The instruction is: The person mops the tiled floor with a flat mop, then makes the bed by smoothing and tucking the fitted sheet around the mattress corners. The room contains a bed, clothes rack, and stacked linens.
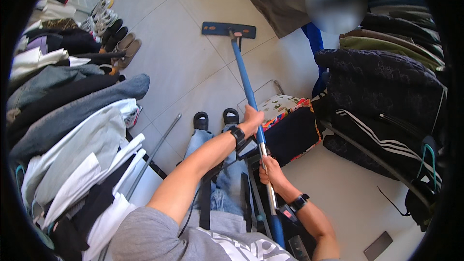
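A flat mop with a blue and silver pole (245, 78) runs from beside my body out over the tiles. Its dark blue rectangular head (218, 29) lies flat on the floor ahead of me. My left hand (252, 120) is wrapped round the blue part of the pole. Lower down, my right hand (273, 172) grips the silver section, nearer my waist. Both wrists wear black bands. Just right of the pole is a black bag or box with a colourful patterned cover (286, 107).
Clothes hang along the left side (77, 128) and the right side (382, 87). Several pairs of shoes (121, 43) line the floor at far left. A metal rail (157, 144) juts out beside my left leg. Another person in dark clothing (275, 0) is at the far right.
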### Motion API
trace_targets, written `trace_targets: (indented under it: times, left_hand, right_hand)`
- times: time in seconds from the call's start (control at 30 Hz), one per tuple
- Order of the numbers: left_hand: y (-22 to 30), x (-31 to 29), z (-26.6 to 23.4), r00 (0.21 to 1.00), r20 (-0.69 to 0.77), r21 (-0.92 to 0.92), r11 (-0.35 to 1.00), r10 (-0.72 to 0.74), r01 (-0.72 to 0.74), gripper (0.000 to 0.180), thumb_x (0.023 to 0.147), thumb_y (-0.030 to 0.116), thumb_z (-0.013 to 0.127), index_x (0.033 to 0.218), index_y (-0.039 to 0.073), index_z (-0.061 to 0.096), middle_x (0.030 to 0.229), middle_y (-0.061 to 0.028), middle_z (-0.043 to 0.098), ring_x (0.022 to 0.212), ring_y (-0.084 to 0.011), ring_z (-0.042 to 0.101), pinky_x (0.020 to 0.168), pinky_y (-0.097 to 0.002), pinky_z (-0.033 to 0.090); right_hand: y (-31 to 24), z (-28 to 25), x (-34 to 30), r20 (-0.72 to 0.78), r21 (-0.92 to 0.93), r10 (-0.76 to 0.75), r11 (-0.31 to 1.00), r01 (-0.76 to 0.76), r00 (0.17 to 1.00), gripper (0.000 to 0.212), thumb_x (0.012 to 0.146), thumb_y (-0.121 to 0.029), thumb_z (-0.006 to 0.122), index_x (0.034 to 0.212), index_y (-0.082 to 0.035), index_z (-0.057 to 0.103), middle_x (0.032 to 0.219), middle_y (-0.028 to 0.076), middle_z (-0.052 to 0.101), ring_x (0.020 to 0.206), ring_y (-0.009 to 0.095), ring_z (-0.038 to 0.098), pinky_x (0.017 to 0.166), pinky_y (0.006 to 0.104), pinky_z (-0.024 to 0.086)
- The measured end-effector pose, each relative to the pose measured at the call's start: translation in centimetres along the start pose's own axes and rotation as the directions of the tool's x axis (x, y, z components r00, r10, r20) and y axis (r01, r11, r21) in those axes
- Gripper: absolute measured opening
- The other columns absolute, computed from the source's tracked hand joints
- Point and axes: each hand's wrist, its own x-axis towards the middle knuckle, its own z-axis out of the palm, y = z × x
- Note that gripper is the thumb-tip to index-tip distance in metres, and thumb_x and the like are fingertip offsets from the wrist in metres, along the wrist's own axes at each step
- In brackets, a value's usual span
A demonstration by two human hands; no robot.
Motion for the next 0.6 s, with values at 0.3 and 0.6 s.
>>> trace_targets:
  times: [0.3,0.6]
  left_hand:
    - [-3.2,1.7,-0.9,0.989,0.109,0.3,0.945,0.103,-0.131,0.035,0.08,0.002,0.059,0.108,-0.005,0.04,0.082,-0.0228,0.061,0.055,-0.0303,0.065,0.042,-0.0411,0.052]
    - [-13.5,-14.3,-11.1,0.969,0.174,0.395,0.914,-0.176,0.095,0.044,0.083,0.006,0.057,0.118,-0.004,0.032,0.084,-0.0195,0.057,0.05,-0.0264,0.061,0.042,-0.0378,0.052]
  right_hand:
    - [5.3,3.9,2.6,0.043,0.335,0.052,0.94,-0.063,0.998,0.033,0.103,-0.047,0.043,0.093,-0.016,0.039,0.06,-0.003,0.036,0.043,0.006,0.03,0.037,0.0202,0.026]
    - [18.8,10.4,-9.3,0.12,0.419,0.31,0.845,-0.331,0.943,0.03,0.104,-0.043,0.041,0.092,-0.015,0.037,0.059,-0.002,0.036,0.041,0.007,0.029,0.036,0.0219,0.025]
